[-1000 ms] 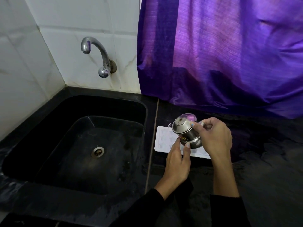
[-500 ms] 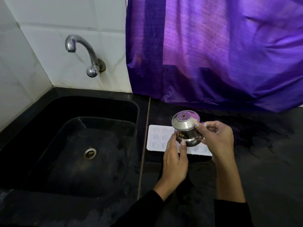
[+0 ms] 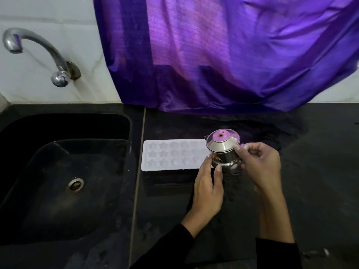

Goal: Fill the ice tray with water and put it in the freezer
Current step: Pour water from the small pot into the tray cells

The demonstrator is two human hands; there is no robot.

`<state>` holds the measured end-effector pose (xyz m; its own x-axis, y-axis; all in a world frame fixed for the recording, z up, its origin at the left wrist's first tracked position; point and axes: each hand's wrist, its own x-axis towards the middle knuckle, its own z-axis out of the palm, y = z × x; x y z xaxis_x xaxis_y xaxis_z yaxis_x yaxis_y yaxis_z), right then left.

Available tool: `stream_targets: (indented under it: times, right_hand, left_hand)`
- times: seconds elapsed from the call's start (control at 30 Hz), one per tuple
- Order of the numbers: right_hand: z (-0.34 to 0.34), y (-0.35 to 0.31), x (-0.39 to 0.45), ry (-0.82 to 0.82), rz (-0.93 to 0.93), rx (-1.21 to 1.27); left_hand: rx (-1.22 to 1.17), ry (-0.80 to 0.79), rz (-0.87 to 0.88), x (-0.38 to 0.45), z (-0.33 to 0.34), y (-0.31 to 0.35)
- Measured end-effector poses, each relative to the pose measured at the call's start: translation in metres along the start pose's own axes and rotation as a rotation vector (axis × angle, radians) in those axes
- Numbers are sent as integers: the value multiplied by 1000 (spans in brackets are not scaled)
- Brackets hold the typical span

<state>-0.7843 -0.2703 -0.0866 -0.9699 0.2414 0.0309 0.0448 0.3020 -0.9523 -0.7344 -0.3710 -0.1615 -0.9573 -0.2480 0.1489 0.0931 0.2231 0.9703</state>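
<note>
A small steel pot (image 3: 223, 152) with a conical lid is held above the right end of the tray (image 3: 171, 156), which lies flat on the black counter (image 3: 310, 191) just right of the sink (image 3: 64, 171). The pot is gripped by the right hand (image 3: 260, 166), whose fingers are curled round its right side at the handle, with the thumb against the lid's lower edge. The left hand (image 3: 207, 189) is placed against the pot's lower left side, its fingers fairly straight and its fingertips touching the steel body; it supports rather than clasps. The tray is white, with star-shaped cells arranged in three rows; its right end is hidden behind the pot and hands. Whether the cells hold water cannot be told. A curved metal tap (image 3: 38, 53) is mounted on the white tiled wall (image 3: 48, 16) above the sink. A purple curtain (image 3: 223, 51) hangs behind the counter, its hem reaching the counter's back edge. Black sleeves (image 3: 174, 247) cover both forearms.
</note>
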Motion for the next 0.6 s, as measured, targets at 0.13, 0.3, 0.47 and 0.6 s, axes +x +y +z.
stream_targets:
  times: [0.13, 0.3, 0.47, 0.6]
  right_hand:
    - [-16, 8, 3, 53, -15, -97]
    - [-26, 9, 7, 80, -25, -233]
    - [-28, 6, 10, 59, -20, -311]
    - [-27, 5, 10, 44, -18, -337]
  left_hand:
    - [-24, -68, 12, -4, 17, 1]
    - [-31, -106, -1, -8, 30, 2]
    - [-20, -126, -11, -8, 36, 1]
    - [-7, -116, -7, -6, 38, 0]
